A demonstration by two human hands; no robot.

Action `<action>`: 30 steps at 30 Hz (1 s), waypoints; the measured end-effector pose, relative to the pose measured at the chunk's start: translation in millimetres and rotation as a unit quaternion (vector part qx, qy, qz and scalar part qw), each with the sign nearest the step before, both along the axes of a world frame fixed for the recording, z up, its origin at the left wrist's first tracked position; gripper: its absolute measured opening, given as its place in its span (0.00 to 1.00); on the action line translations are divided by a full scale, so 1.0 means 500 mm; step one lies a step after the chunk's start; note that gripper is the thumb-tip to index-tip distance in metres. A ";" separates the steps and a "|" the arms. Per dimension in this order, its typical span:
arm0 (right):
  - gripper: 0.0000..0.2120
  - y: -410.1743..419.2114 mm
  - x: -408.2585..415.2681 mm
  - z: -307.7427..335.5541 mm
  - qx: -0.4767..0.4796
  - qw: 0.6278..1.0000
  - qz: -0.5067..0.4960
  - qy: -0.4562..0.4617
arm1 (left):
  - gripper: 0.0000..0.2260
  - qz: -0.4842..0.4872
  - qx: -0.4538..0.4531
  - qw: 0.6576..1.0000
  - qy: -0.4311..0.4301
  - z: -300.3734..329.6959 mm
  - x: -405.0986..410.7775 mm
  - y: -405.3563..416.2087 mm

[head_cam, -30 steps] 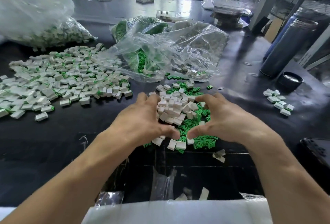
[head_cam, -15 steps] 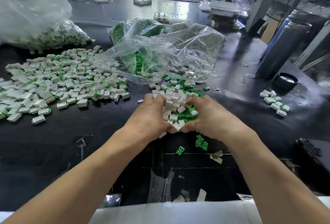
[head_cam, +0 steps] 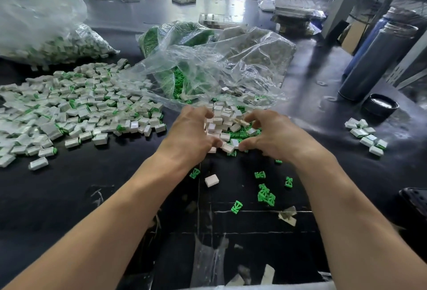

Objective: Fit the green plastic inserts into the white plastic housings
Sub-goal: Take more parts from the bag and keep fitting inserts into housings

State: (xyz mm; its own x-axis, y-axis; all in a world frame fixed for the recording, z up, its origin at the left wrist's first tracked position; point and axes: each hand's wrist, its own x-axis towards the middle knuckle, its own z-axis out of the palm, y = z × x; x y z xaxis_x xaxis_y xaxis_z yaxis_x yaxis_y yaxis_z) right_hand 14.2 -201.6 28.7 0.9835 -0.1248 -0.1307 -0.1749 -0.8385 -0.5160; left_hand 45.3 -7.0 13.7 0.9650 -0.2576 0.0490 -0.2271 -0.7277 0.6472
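Two hands: left hand (head_cam: 188, 136), right hand (head_cam: 275, 137). Between them one mixed heap (head_cam: 227, 125) of white housings and green inserts, too many to count. One lone white housing (head_cam: 211, 180) on black table (head_cam: 69, 197). About six loose green inserts (head_cam: 265, 195) near it. Assembled pieces: one large spread (head_cam: 76, 107), uncountable; one small group (head_cam: 366, 136), roughly ten. Three clear plastic bags (head_cam: 219, 70). One dark cylinder (head_cam: 379, 58), one black cap (head_cam: 380, 105).
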 end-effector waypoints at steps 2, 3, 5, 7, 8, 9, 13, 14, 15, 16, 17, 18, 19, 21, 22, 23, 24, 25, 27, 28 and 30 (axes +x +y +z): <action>0.25 -0.011 -0.003 -0.003 0.003 1.000 -0.008 -0.019 | 0.23 0.002 -0.020 1.000 -0.020 -0.006 -0.004 0.009; 0.20 -0.017 -0.005 -0.004 0.006 0.999 -0.013 -0.032 | 0.19 0.005 -0.019 0.999 -0.033 -0.009 -0.005 0.013; 0.11 -0.022 -0.007 -0.003 0.010 0.999 -0.014 -0.051 | 0.11 0.006 -0.009 0.999 -0.044 -0.016 -0.005 0.020; 0.07 -0.021 -0.010 -0.002 0.006 0.998 -0.003 -0.055 | 0.05 -0.006 -0.002 0.999 -0.034 -0.018 -0.006 0.025; 0.06 -0.018 -0.012 -0.003 -0.001 0.999 0.003 -0.054 | 0.05 -0.013 0.001 1.000 -0.026 -0.019 -0.007 0.027; 0.06 -0.014 -0.014 -0.004 -0.005 0.999 0.010 -0.053 | 0.05 -0.019 0.004 1.000 -0.016 -0.021 -0.008 0.029; 0.10 0.003 -0.022 -0.013 -0.020 0.998 0.024 -0.045 | 0.08 -0.030 0.018 0.999 0.009 -0.023 -0.015 0.039; 0.11 0.006 -0.023 -0.015 -0.029 0.998 0.030 -0.041 | 0.08 -0.032 0.021 0.999 0.010 -0.022 -0.016 0.039; 0.11 0.009 -0.023 -0.017 -0.037 0.998 0.035 -0.040 | 0.08 -0.034 0.022 0.999 0.011 -0.022 -0.017 0.039; 0.11 0.011 -0.022 -0.019 -0.042 0.998 0.037 -0.041 | 0.08 -0.034 0.024 0.999 0.013 -0.021 -0.017 0.038; 0.10 0.012 -0.021 -0.021 -0.045 0.997 0.039 -0.044 | 0.08 -0.035 0.027 0.999 0.014 -0.020 -0.018 0.037; 0.10 0.013 -0.021 -0.023 -0.046 0.997 0.040 -0.047 | 0.07 -0.035 0.030 0.999 0.015 -0.020 -0.018 0.037; 0.09 0.012 -0.020 -0.026 -0.045 0.997 0.041 -0.049 | 0.07 -0.037 0.032 0.999 0.014 -0.020 -0.018 0.036; 0.07 0.010 -0.021 -0.029 -0.036 0.997 0.043 -0.054 | 0.06 -0.045 0.038 0.998 0.007 -0.021 -0.018 0.037; 0.06 0.010 -0.022 -0.030 -0.033 0.997 0.043 -0.061 | 0.06 -0.049 0.042 0.998 0.000 -0.022 -0.018 0.038; 0.04 0.009 -0.022 -0.031 -0.032 0.996 0.042 -0.072 | 0.06 -0.053 0.046 0.997 -0.007 -0.023 -0.019 0.038; 0.03 0.007 -0.022 -0.032 -0.028 0.995 0.038 -0.085 | 0.06 -0.058 0.050 0.997 -0.013 -0.024 -0.019 0.039; 0.03 0.005 -0.021 -0.033 -0.022 0.995 0.033 -0.097 | 0.06 -0.063 0.050 0.997 -0.018 -0.026 -0.020 0.039; 0.03 0.002 -0.022 -0.035 -0.001 0.993 0.016 -0.117 | 0.06 -0.067 0.036 0.997 -0.024 -0.029 -0.019 0.040; 0.04 0.002 -0.023 -0.036 0.019 0.992 0.007 -0.124 | 0.06 -0.067 0.027 0.997 -0.026 -0.031 -0.019 0.041; 0.04 0.003 -0.026 -0.040 0.070 0.988 -0.010 -0.135 | 0.06 -0.068 0.010 0.997 -0.031 -0.033 -0.018 0.042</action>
